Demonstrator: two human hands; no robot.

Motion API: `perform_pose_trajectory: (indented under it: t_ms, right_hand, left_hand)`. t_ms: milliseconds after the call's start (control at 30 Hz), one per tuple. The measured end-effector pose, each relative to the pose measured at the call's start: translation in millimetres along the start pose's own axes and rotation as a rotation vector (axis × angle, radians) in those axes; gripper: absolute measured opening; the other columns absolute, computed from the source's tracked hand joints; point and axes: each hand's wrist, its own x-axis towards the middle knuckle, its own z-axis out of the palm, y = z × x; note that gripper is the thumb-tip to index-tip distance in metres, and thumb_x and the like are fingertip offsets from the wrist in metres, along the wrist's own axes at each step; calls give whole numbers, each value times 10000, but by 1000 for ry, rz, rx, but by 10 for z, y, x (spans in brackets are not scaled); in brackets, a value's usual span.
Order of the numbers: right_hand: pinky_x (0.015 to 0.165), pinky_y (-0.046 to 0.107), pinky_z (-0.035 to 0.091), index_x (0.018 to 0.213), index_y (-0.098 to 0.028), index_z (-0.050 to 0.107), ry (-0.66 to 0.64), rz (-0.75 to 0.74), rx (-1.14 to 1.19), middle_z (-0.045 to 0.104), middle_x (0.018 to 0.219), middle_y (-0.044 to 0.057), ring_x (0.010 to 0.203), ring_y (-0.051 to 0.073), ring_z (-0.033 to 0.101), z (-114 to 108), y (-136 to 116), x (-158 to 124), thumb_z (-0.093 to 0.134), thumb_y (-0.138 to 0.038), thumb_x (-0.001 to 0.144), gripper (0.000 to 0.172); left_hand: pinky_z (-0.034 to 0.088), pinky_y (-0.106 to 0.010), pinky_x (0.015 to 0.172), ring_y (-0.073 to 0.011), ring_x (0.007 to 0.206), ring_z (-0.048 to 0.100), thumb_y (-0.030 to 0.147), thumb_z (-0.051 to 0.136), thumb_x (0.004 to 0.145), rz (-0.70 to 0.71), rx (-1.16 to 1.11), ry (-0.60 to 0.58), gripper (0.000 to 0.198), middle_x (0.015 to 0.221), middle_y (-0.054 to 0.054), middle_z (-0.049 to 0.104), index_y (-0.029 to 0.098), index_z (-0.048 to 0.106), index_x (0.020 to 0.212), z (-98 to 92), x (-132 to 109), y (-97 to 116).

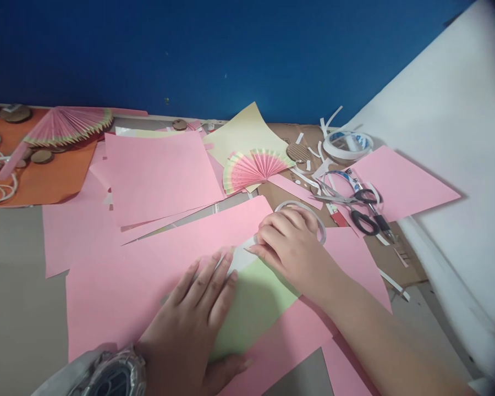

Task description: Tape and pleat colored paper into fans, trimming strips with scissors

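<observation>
My left hand (pixel 198 319) lies flat with fingers stretched out, pressing a pale green sheet (pixel 258 300) onto a large pink sheet (pixel 148 275). My right hand (pixel 291 245) is closed around a roll of white tape (pixel 313 217). Its fingertips pinch the tape's free end (pixel 241 258) down at the green sheet's top corner. A watch (pixel 115 374) sits on my left wrist.
More pink sheets (pixel 160 173) and a cream sheet (pixel 241 137) lie behind. A small pleated pink fan (pixel 253 168) sits mid-table, a larger fan (pixel 66 125) far left on orange paper (pixel 53 176). Scissors (pixel 355 203), another tape roll (pixel 348 144) and paper scraps lie to the right. White fabric (pixel 457 143) covers the right side.
</observation>
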Motion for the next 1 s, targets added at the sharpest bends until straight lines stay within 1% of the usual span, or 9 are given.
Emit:
perform_pose_trajectory:
  t_ms: [67,200,300,400,600,733,867,1000]
  right_hand:
    - [939,433,291,734,-203,528,-5,-9,-3,604,889,34,905,215,482,-3,14,4,517,-269,902,180]
    - [950,429,289,752,-201,530,38,-6,-18,608,877,30,898,210,496,0,13,-4,537,-267,893,156]
    - [971,438,276,838,-203,546,63,17,-5,618,910,28,919,214,509,6,10,-10,564,-289,882,98]
    - [996,459,250,927,-209,555,71,37,8,622,954,21,954,223,513,13,17,-9,583,-302,872,112]
    - [1014,476,229,933,-227,563,71,44,18,615,966,11,978,226,509,32,35,-16,571,-282,882,76]
    - [999,468,248,929,-227,564,62,31,20,610,962,9,972,223,509,11,56,-24,589,-247,871,66]
    - [971,445,272,898,-224,571,63,2,25,617,941,3,963,222,506,-24,86,-4,596,-281,873,68]
    - [963,440,275,900,-221,580,47,1,37,617,943,10,958,222,507,-29,93,19,583,-274,881,56]
  left_hand:
    - [162,-474,1063,-385,1339,298,653,437,816,-6,-7,0,778,1447,-247,351,40,506,1289,6,-7,1]
    - [157,-483,1068,-391,1352,268,627,428,836,-1,-6,-9,766,1464,-252,315,28,475,1311,19,-17,5]
    - [156,-478,1072,-383,1355,267,644,419,830,-6,-13,4,769,1467,-237,320,43,485,1306,28,-23,5]
    - [168,-477,1068,-383,1348,284,639,446,819,-7,-14,22,764,1463,-232,331,52,490,1305,38,-25,4]
    - [178,-481,1058,-393,1333,311,631,473,807,1,-18,20,773,1446,-247,353,36,497,1301,36,-7,6]
    - [190,-468,1049,-385,1312,352,610,489,806,-3,-24,37,740,1420,-244,397,37,530,1273,24,12,1]
    - [204,-456,1040,-374,1292,388,615,485,804,-12,-20,41,737,1407,-232,422,41,543,1263,25,24,-3]
    - [208,-454,1033,-371,1277,409,608,502,794,-4,-12,44,728,1385,-232,450,45,557,1251,16,19,5]
